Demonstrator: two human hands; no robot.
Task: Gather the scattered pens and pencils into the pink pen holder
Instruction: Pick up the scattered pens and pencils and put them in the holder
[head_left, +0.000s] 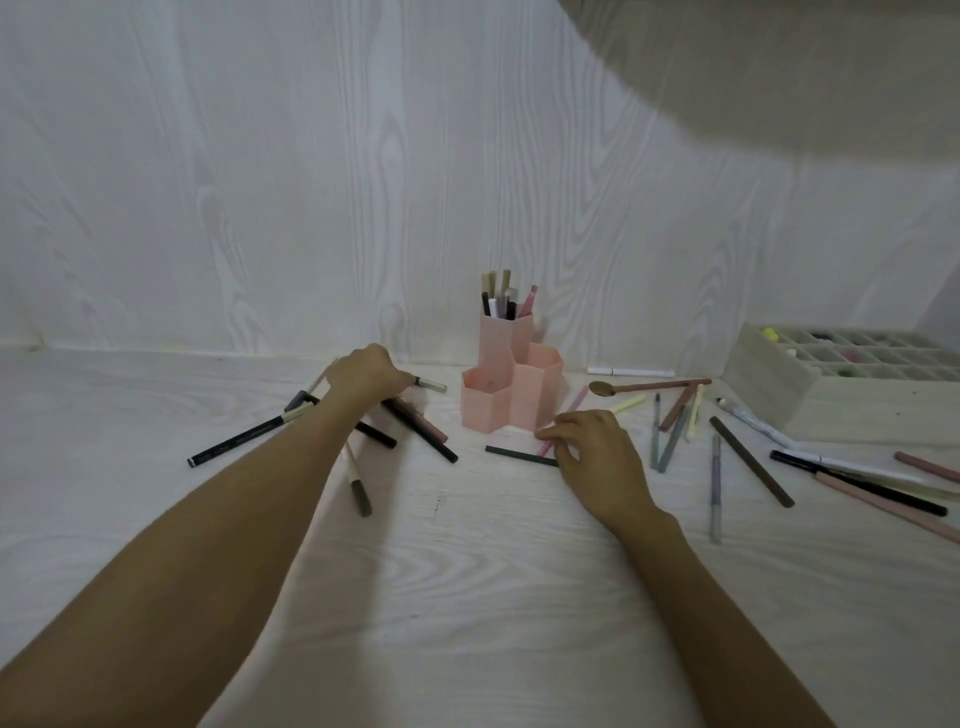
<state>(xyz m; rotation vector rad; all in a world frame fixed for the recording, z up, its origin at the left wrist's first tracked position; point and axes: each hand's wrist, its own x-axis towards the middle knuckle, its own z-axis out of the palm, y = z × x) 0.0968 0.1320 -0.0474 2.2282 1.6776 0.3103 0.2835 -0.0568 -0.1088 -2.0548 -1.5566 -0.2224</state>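
The pink pen holder (511, 387) stands mid-table, made of hexagonal tubes; its tall back tube holds several pens. My left hand (363, 375) is left of it, fingers closed around a cream-tipped pen (432, 385) that pokes out toward the holder. My right hand (592, 449) rests just in front and right of the holder, fingertips pinching a pink pen (563, 418) that lies on the table. A dark green pencil (519, 456) lies beside that hand. Several dark pens (415, 426) are scattered under my left forearm, and several more (748, 457) lie at the right.
A pale wooden organizer box (810, 400) with many compartments sits at the far right. A white pen (631, 372) and a brown spoon-shaped tool (644, 387) lie behind the right-hand pens. A wood-grain wall rises right behind the holder. A blurred pale object fills the upper right corner.
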